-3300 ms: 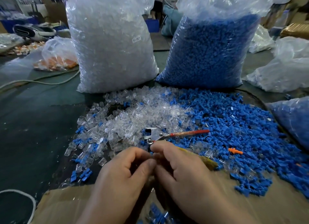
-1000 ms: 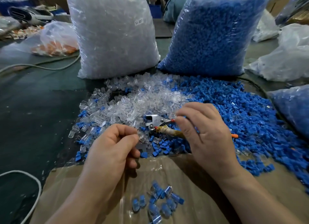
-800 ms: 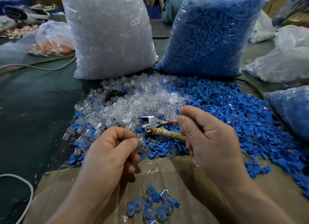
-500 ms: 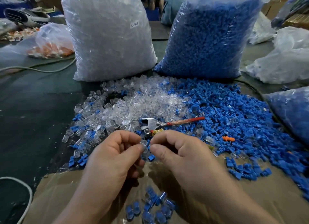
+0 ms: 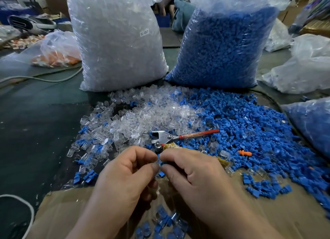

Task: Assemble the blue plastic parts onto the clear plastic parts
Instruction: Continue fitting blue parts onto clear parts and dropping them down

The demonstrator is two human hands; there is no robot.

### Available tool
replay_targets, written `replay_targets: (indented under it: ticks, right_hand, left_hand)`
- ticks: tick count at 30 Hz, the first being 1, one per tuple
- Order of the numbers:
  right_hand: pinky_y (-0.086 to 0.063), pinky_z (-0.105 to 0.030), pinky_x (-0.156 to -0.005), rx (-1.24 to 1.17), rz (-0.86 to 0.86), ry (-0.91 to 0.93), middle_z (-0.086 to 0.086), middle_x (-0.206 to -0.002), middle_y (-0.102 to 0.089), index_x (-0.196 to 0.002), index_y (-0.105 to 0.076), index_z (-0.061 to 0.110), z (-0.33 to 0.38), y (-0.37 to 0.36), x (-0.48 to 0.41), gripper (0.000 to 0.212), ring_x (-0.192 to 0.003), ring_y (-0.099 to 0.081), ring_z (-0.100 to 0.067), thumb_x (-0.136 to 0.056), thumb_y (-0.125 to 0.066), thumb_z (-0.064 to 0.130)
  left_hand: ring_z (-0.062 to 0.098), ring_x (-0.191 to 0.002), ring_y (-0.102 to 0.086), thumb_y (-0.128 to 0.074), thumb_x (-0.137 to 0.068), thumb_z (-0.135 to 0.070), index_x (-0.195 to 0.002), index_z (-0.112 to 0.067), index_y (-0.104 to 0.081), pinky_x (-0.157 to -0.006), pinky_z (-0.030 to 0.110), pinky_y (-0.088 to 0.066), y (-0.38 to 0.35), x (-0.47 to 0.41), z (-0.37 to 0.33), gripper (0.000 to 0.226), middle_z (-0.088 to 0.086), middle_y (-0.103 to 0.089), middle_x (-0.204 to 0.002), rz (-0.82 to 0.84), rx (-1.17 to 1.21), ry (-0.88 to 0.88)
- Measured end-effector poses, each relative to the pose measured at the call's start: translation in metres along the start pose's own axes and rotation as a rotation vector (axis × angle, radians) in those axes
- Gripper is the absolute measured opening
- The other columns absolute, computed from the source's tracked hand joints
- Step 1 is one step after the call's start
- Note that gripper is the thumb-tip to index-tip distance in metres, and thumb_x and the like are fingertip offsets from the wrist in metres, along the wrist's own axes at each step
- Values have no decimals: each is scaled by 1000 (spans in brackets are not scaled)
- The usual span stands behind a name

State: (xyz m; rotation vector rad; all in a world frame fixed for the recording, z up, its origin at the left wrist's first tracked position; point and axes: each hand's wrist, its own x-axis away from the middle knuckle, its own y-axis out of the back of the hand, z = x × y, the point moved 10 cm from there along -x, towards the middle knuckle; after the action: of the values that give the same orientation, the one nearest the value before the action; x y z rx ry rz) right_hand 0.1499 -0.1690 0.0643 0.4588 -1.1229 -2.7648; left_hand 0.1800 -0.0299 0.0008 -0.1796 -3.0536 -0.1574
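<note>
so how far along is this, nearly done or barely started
Barely started. Done: a small batch of assembled pieces in the cardboard box. In hand: the left hand and right hand pinch a blue part between them; any clear part there is hidden. Left: the loose clear heap and blue heap on the table, plus the full clear bag and blue bag behind.

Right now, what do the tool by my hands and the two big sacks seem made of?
Tool: shiny bare grey head, likely steel; red glossy handle, perhaps plastic-coated. Clear-parts sack and blue-parts sack: thin glossy plastic film, crinkled, contents showing through.
</note>
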Motion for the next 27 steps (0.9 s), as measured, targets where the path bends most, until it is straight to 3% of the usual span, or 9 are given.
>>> replay_targets:
  ticks: [7,12,16,19,21,23,24,26,27]
  right_hand:
    - [-40,-13,-85,61,-11,22,21,-105,-61,-114,-52,41,5,-1,2,18,-102,-51,3,-97,-52,35]
    - [-45,-25,-79,97,-22,39,18,-99,-62,-109,-58,36,9,3,3,12,-96,-56,-4,-98,-54,36]
    - [-52,-36,-78,105,-44,82,11,-103,-64,-112,-68,26,16,5,4,23,-95,-60,-11,-95,-53,31]
    - [-55,-39,-75,157,-59,116,5,-105,-66,-115,-69,20,20,7,5,27,-96,-61,-16,-94,-54,26]
    - [-55,-40,-80,240,-21,140,5,-113,-63,-122,-64,23,20,3,3,32,-104,-57,-16,-94,-50,30]
    - [-43,-44,-105,386,36,64,8,-137,-50,-138,-47,32,4,-2,-2,45,-131,-41,-17,-94,-42,38]
    - [-26,-45,-118,453,52,-14,10,-152,-35,-147,-32,36,-11,-1,-5,53,-145,-22,-17,-94,-41,39]
    - [6,-38,-120,542,61,-153,10,-163,-2,-153,-7,38,-40,7,-11,66,-149,13,-13,-96,-40,39]
    - [11,-36,-119,569,77,-192,8,-164,5,-154,-2,36,-50,9,-13,69,-148,19,-13,-95,-38,39]
  left_hand:
    - [18,-47,-59,-74,-87,-7,-82,-30,-74,-44,28,-47,1,0,-3,23,10,-67,-61,4,-29,-26]
    - [16,-48,-60,-73,-87,-6,-79,-29,-74,-43,24,-47,-2,3,-6,24,10,-67,-61,21,-1,-13]
    - [23,-47,-57,-80,-77,-14,-80,-22,-74,-43,29,-46,-6,4,-3,10,17,-64,-60,73,160,73]
    - [21,-48,-56,-76,-66,-20,-80,-25,-73,-43,28,-45,-4,4,-7,15,14,-65,-64,33,93,35]
    - [20,-48,-54,-82,-72,-13,-80,-27,-72,-44,32,-45,0,3,-10,18,12,-65,-63,-14,19,4]
    - [18,-45,-55,-78,-81,-2,-80,-28,-71,-43,31,-45,5,3,-11,26,9,-64,-59,-49,-21,2]
    - [16,-44,-55,-74,-82,0,-79,-29,-71,-42,26,-46,6,3,-11,29,7,-64,-57,-55,-33,12]
    - [14,-44,-57,-72,-83,0,-77,-32,-71,-42,21,-47,7,5,-13,33,7,-65,-55,-53,-35,33]
    - [13,-45,-57,-72,-84,0,-76,-33,-71,-42,20,-47,6,5,-14,34,7,-65,-55,-45,-31,41]
